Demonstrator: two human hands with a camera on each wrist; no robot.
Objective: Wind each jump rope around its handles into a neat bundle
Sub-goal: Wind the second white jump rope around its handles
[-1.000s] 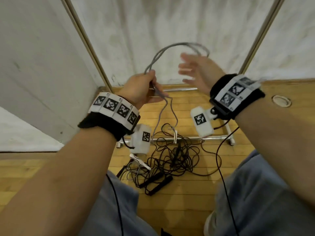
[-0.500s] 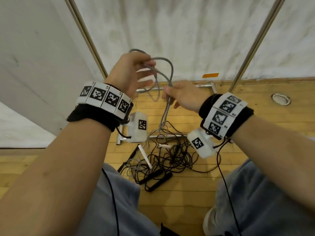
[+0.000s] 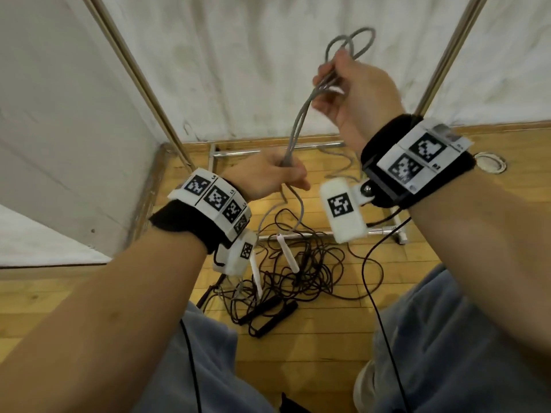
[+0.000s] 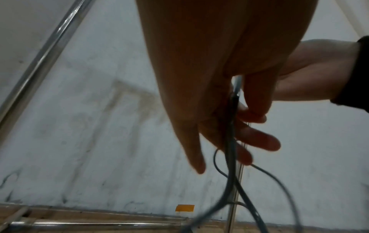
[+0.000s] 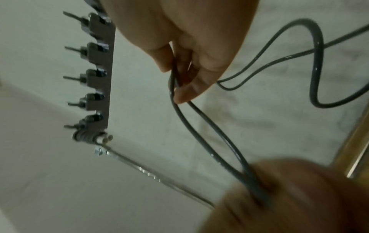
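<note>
Both our hands grip 1 smooth grey jump rope [image 3: 298,120]: right hand [image 3: 354,93] pinches it high, left hand [image 3: 268,177] clutches it lower. Doubled strands run steeply between them, loops above, slack falling to a tangle of thin black ropes [image 3: 301,263] on the wooden floor [image 3: 328,338].

No readable text, only coded wristband markers [image 3: 216,199].

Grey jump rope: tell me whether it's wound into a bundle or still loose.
Loose. The grey jump rope runs doubled between left hand and right hand, its tail trailing floorward.
</note>
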